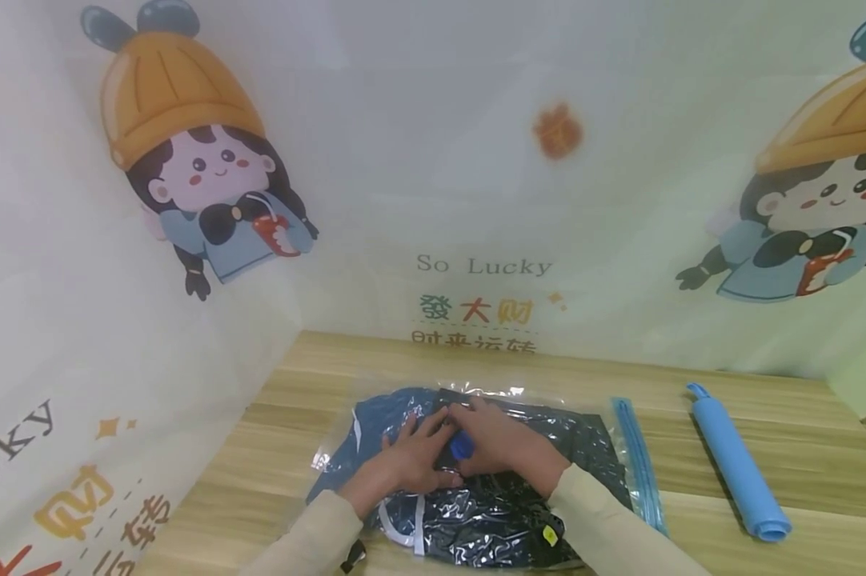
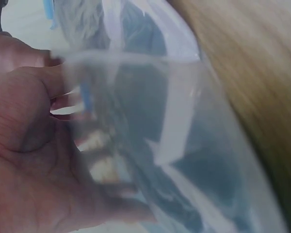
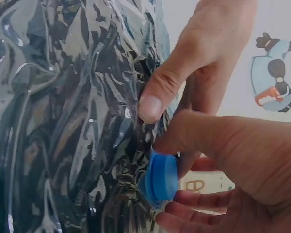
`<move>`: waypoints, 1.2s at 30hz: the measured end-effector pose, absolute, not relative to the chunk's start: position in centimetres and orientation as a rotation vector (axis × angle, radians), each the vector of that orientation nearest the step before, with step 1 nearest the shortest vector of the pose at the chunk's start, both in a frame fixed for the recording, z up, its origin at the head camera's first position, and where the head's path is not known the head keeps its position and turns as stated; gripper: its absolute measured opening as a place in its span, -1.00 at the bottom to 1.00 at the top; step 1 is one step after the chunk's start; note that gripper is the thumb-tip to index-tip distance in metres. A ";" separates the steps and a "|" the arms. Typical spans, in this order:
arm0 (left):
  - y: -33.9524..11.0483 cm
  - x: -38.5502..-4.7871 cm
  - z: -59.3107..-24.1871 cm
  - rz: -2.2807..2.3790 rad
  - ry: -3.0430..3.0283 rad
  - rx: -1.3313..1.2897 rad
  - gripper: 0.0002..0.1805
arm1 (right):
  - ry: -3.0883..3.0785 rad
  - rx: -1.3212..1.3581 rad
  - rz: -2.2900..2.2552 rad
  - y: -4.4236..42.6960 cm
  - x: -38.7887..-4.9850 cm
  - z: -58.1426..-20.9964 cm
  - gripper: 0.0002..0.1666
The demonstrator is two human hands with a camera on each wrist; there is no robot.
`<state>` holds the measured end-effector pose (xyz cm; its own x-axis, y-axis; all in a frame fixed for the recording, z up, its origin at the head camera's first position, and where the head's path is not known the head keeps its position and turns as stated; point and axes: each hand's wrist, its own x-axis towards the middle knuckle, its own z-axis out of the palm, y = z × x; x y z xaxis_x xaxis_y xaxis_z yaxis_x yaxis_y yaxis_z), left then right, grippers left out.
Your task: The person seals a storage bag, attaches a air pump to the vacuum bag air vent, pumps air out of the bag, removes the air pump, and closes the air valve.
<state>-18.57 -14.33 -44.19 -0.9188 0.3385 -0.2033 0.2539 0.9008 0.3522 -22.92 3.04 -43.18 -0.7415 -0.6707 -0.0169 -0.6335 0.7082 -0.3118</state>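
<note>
A clear plastic storage bag [image 1: 584,488] lies on the table with dark and blue fabric inside. A round blue valve cap [image 3: 164,177] sticks up from its top surface. My right hand [image 1: 501,440] has thumb and fingers on either side of the cap, pinching it. Spread over the bag just left of the cap is my left hand [image 1: 414,460], its fingers fairly straight and pressing on the plastic. In the left wrist view, the left palm [image 2: 24,141] shows beside the bag's clear edge [image 2: 203,121]; motion blurs its fingers there.
At the right of the wooden table [image 1: 815,448] lies a light blue tube [image 1: 741,464] with a small hook at its far end. A blue ribbed strip [image 1: 640,464] runs along the bag's right edge. Printed cloth walls [image 1: 433,176] stand behind and at the left.
</note>
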 end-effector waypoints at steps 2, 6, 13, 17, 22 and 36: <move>-14.3 -18.6 -44.2 0.467 2.809 0.445 -0.07 | 2.794 -1.070 -0.429 3.0 -22.9 -43.2 -0.23; -14.3 -18.5 -44.3 0.470 2.806 0.438 -0.08 | 2.850 -1.060 -0.385 2.8 -22.7 -43.7 -0.34; -14.4 -18.4 -44.3 0.479 2.805 0.425 -0.09 | 2.888 -1.071 -0.355 2.7 -22.5 -44.2 -0.47; -14.4 -18.3 -44.2 0.489 2.805 0.427 -0.09 | 2.890 -1.072 -0.350 2.6 -22.6 -44.2 -0.49; -14.5 -18.3 -44.1 0.502 2.803 0.434 -0.09 | 2.898 -1.063 -0.359 2.6 -22.8 -44.3 -0.56; -14.3 -18.7 -44.5 0.473 2.821 0.424 -0.10 | 2.968 -0.915 -0.348 2.3 -23.0 -44.3 -0.69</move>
